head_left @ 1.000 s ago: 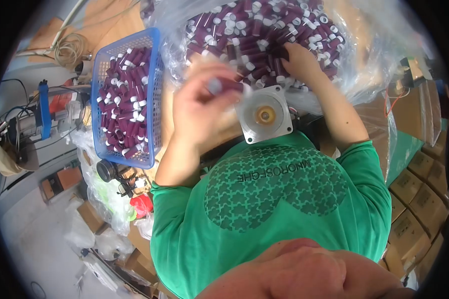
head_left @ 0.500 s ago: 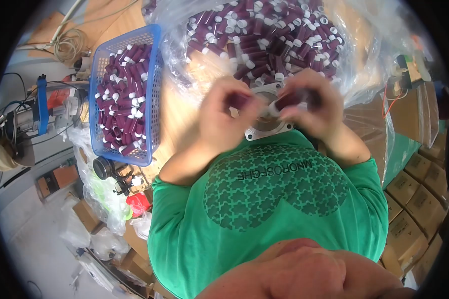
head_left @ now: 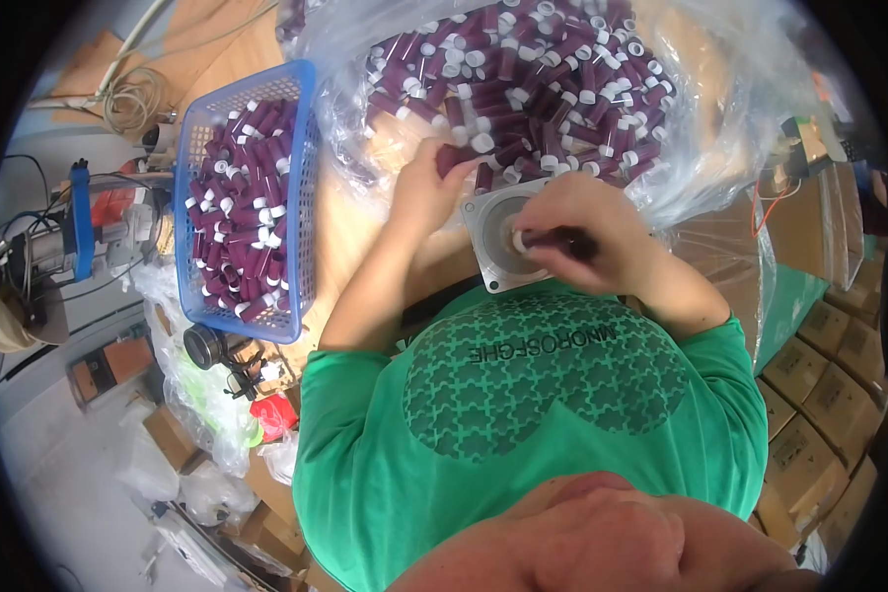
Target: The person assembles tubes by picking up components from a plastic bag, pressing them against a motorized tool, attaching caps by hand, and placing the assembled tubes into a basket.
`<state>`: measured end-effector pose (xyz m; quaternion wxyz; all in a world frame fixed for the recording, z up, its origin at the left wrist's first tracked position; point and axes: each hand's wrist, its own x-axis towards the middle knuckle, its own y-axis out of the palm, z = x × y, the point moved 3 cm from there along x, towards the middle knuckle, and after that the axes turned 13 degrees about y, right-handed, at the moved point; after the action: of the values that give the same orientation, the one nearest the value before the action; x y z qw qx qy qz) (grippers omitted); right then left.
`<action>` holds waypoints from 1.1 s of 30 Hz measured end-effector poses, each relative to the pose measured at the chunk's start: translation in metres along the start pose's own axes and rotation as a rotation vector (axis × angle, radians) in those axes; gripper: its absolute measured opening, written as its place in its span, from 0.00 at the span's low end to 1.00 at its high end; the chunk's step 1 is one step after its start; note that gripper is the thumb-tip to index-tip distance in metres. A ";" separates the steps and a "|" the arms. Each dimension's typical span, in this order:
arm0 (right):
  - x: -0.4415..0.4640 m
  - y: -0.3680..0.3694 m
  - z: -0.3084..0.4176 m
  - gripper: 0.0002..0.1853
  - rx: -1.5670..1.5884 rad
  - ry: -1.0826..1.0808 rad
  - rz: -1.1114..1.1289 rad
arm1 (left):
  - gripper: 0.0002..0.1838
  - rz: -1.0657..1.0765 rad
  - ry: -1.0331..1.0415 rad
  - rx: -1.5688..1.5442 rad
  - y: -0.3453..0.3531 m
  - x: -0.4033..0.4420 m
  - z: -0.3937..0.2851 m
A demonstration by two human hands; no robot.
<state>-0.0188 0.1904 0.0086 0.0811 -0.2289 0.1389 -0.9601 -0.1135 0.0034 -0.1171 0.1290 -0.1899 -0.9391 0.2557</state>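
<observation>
My left hand (head_left: 422, 192) is at the near edge of a heap of purple tubes with white ends (head_left: 523, 69), its fingers closed around one purple tube (head_left: 453, 158). My right hand (head_left: 597, 227) grips another purple tube (head_left: 569, 240), with its white end toward the middle of a square metal fixture (head_left: 485, 219). That fixture has a round grey centre and corner holes; my right hand hides part of it. Whether the tube's end touches the centre, I cannot tell.
A blue plastic basket (head_left: 306, 197) full of similar tubes stands to the left. Clear plastic sheeting (head_left: 720, 118) surrounds the heap. A dark round object (head_left: 204, 345) lies below the basket. Cartons (head_left: 809, 424) are stacked at the right.
My hands have moved apart. My left hand has gone forward to the edge of the heap; my right hand has moved slightly back toward my body, still holding a tube at the fixture.
</observation>
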 end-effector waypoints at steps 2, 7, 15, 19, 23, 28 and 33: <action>0.001 -0.009 -0.028 0.16 0.194 0.155 -0.087 | 0.12 -0.069 -0.023 -0.401 -0.021 -0.003 -0.018; 0.014 -0.040 -0.108 0.21 -0.297 0.740 -0.168 | 0.13 -0.158 0.002 -1.007 -0.060 -0.023 -0.055; 0.007 -0.033 -0.131 0.22 -0.336 0.713 -0.202 | 0.21 0.193 0.302 -0.547 -0.035 -0.044 -0.152; -0.001 -0.036 -0.081 0.15 0.191 0.587 -0.361 | 0.22 0.090 0.441 -0.217 -0.033 -0.041 -0.154; -0.006 -0.026 -0.018 0.15 0.289 0.157 -0.293 | 0.21 -0.087 0.489 -0.339 -0.027 -0.043 -0.139; -0.004 0.001 0.016 0.13 -0.205 -0.226 -0.105 | 0.24 -0.478 0.307 -0.179 -0.095 -0.049 -0.104; 0.005 0.001 0.024 0.13 -0.268 -0.184 0.063 | 0.35 -0.742 0.064 1.088 -0.158 -0.050 -0.065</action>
<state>-0.0124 0.1829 0.0312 0.0923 -0.3199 0.2646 -0.9050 -0.0928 -0.1156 0.0131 0.3140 0.2315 -0.6747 0.6266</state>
